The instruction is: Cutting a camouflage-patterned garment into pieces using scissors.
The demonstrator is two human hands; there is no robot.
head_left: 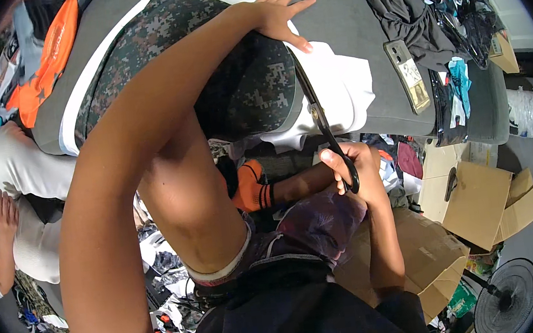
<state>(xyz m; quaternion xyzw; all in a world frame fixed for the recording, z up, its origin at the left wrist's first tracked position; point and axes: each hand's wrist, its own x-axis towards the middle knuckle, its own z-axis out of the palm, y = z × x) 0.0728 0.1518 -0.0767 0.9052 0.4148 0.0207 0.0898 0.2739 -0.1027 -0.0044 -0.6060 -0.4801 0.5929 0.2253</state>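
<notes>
My right hand point(361, 166) grips a pair of long black scissors point(314, 114) by the handles. The blades point up and away from me, along the right edge of a dark green digital-camouflage cloth point(265, 92), where it meets white fabric point(342, 84). Whether the blades are parted I cannot tell. With fingers spread, my left hand point(280, 20) lies flat on the far right edge of the camouflage cloth, beyond the scissor tips. The white fabric lies beneath the camouflage cloth and shows on several sides of it. My left forearm crosses over the cloth and hides part of it.
The fabrics rest on a grey padded seat point(327, 4). A phone point(407, 77) lies to their right, near dark and teal garments point(407, 21). Cardboard boxes point(478, 203) and a fan point(506, 297) stand at right. Another person's hand point(5, 212) and an orange garment point(48, 66) are at left.
</notes>
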